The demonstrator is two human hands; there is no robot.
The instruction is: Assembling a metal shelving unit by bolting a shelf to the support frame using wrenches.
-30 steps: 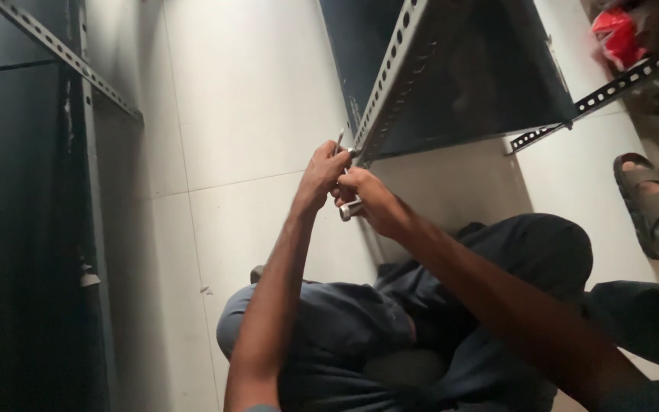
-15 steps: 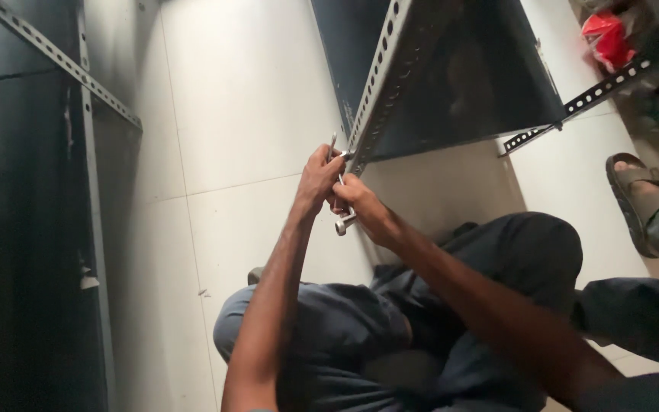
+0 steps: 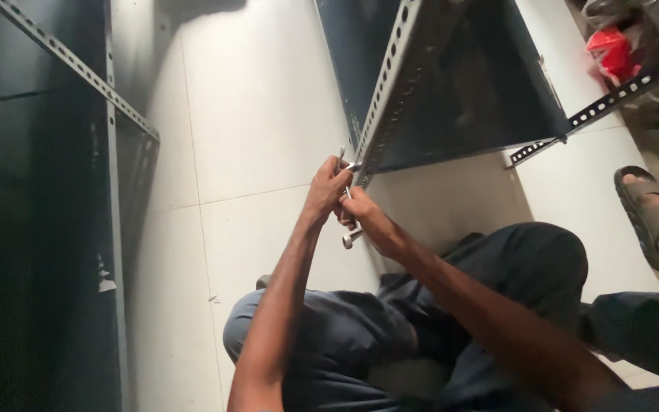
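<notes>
Left hand (image 3: 326,187) closed on a thin metal tool (image 3: 341,156) at lower end of perforated angle post (image 3: 387,84), frame centre. Right hand (image 3: 366,217) gripping a spanner (image 3: 351,238), head poking out below fist. Dark shelf panel (image 3: 474,84) upper right, sandalled foot (image 3: 642,214) right edge.

The slotted angle post (image 3: 387,84) is a grey metal upright with 1 row of punched holes along each flange. It lies tilted, running from the top edge of the view down to its lower end at the hands, fixed along the edge of a dark shelf panel (image 3: 482,84). A silver spanner (image 3: 351,229) sits at the post's lower end, handle pointing down toward the tiled floor (image 3: 261,114).
</notes>
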